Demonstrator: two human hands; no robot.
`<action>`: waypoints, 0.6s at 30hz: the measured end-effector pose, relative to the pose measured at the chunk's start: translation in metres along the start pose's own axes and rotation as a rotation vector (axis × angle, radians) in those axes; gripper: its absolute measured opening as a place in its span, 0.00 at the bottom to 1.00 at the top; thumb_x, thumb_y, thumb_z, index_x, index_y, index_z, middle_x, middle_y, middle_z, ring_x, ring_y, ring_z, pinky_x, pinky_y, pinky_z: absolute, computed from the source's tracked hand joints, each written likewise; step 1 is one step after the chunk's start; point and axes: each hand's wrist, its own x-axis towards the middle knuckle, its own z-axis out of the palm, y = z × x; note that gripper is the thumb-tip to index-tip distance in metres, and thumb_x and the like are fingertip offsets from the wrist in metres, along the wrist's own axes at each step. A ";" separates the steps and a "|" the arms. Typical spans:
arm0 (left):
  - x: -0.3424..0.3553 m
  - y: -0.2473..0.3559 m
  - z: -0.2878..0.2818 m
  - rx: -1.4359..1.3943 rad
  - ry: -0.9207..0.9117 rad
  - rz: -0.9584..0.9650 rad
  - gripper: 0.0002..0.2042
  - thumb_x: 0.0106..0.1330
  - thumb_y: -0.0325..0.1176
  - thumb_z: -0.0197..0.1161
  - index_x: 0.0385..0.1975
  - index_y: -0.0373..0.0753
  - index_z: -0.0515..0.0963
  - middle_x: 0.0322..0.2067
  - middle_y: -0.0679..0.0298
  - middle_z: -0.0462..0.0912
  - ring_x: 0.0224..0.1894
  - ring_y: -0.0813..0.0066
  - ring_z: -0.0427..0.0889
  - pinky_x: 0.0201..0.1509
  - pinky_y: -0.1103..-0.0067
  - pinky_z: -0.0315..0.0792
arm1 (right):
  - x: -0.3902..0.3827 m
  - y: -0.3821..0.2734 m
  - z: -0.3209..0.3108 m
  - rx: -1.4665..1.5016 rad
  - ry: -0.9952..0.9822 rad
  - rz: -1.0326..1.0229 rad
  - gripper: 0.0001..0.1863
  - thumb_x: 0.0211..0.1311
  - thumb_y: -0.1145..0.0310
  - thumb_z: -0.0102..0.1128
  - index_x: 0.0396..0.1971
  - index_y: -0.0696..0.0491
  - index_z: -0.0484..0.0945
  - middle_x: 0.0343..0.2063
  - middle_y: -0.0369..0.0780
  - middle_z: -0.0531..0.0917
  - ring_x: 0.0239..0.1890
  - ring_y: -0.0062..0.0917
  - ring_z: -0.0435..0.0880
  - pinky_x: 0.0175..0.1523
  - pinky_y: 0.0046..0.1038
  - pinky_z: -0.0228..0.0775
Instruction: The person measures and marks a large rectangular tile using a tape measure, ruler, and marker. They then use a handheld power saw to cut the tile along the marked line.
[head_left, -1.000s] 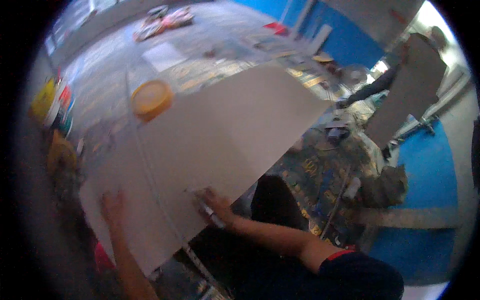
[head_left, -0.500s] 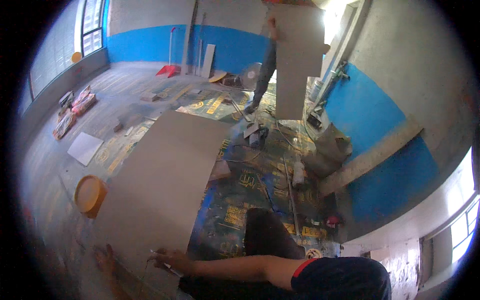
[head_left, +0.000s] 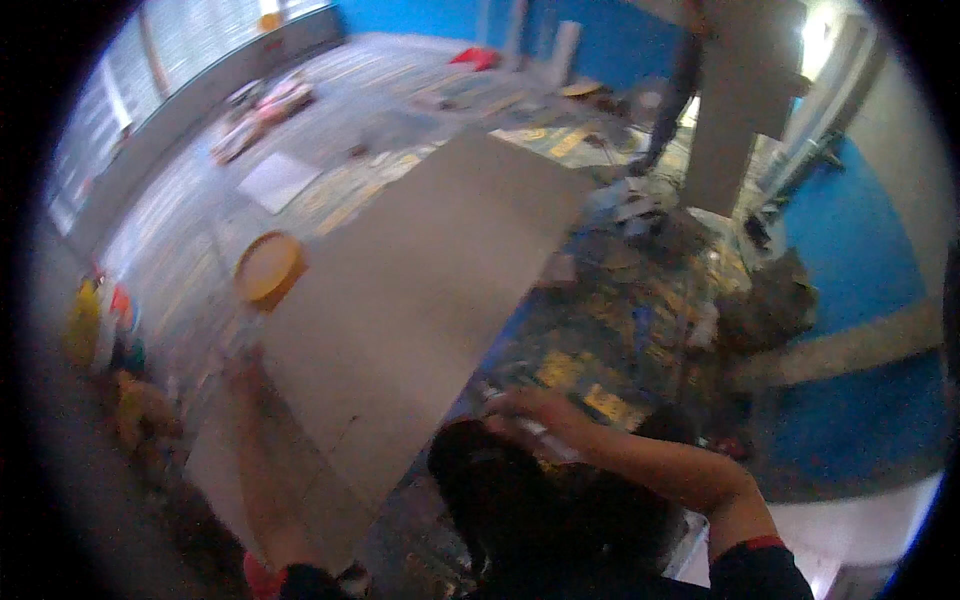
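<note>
One hand [head_left: 535,420] — right — now off board [head_left: 410,310]

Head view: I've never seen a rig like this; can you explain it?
There is no machine, just a person's bare hands, seen from a wide camera worn on the head, looking down; its lens bends straight edges. A large board lies in front. The left hand is at the board's left side, too blurred to tell whether it touches. The right hand, beyond the right edge, holds a slim pale tool. A yellow tub is beside the board; farther back, another person holds a panel upright.
</note>
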 end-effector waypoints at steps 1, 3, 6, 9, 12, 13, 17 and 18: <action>-0.009 0.016 -0.001 -0.030 -0.008 -0.044 0.24 0.66 0.48 0.54 0.52 0.34 0.75 0.56 0.46 0.74 0.56 0.51 0.74 0.59 0.61 0.68 | -0.003 0.003 -0.003 0.000 0.002 0.068 0.12 0.68 0.65 0.55 0.47 0.52 0.80 0.39 0.45 0.82 0.41 0.44 0.82 0.47 0.35 0.75; -0.002 0.031 -0.019 -0.135 -0.004 -0.122 0.23 0.65 0.47 0.55 0.50 0.33 0.76 0.55 0.47 0.75 0.55 0.50 0.75 0.58 0.62 0.69 | -0.008 0.005 0.002 0.235 0.012 0.127 0.12 0.68 0.66 0.56 0.48 0.50 0.80 0.39 0.45 0.82 0.41 0.44 0.81 0.46 0.34 0.75; 0.012 0.016 -0.036 -0.184 0.068 -0.247 0.22 0.65 0.46 0.56 0.48 0.32 0.78 0.53 0.47 0.77 0.53 0.50 0.77 0.57 0.62 0.70 | -0.019 0.015 0.008 0.175 -0.083 -0.029 0.13 0.68 0.66 0.55 0.50 0.47 0.78 0.39 0.44 0.81 0.41 0.42 0.82 0.45 0.35 0.76; 0.018 0.007 -0.050 -0.279 0.129 -0.299 0.21 0.64 0.45 0.57 0.46 0.31 0.79 0.52 0.48 0.78 0.51 0.50 0.79 0.55 0.62 0.71 | -0.023 0.017 -0.006 0.238 -0.256 -0.048 0.12 0.66 0.68 0.58 0.49 0.44 0.78 0.41 0.44 0.81 0.42 0.39 0.83 0.43 0.35 0.77; 0.011 0.036 -0.057 -0.542 -0.041 -0.349 0.19 0.64 0.42 0.58 0.45 0.31 0.79 0.48 0.50 0.79 0.48 0.53 0.79 0.52 0.64 0.70 | -0.023 0.026 -0.048 0.163 -0.393 -0.034 0.16 0.65 0.67 0.59 0.52 0.41 0.77 0.43 0.44 0.81 0.44 0.39 0.83 0.42 0.35 0.77; 0.012 0.037 -0.066 -0.537 -0.072 -0.363 0.19 0.64 0.42 0.58 0.44 0.32 0.78 0.47 0.51 0.79 0.46 0.54 0.78 0.50 0.65 0.70 | -0.023 0.028 -0.052 0.125 -0.425 -0.051 0.17 0.65 0.66 0.59 0.54 0.40 0.76 0.44 0.44 0.81 0.45 0.39 0.82 0.42 0.35 0.78; 0.013 0.040 -0.116 -0.447 -0.112 -0.458 0.16 0.65 0.43 0.57 0.40 0.34 0.76 0.41 0.55 0.77 0.40 0.60 0.75 0.44 0.68 0.68 | -0.006 0.069 -0.065 0.356 -0.111 -0.216 0.18 0.60 0.76 0.59 0.50 0.48 0.78 0.32 0.43 0.81 0.32 0.38 0.81 0.34 0.38 0.72; 0.014 0.047 -0.120 -0.438 -0.137 -0.469 0.16 0.66 0.43 0.57 0.39 0.35 0.76 0.40 0.56 0.76 0.39 0.62 0.74 0.43 0.69 0.67 | -0.008 0.080 -0.060 0.149 -0.114 -0.168 0.15 0.62 0.64 0.64 0.49 0.46 0.78 0.28 0.41 0.81 0.23 0.33 0.79 0.24 0.34 0.70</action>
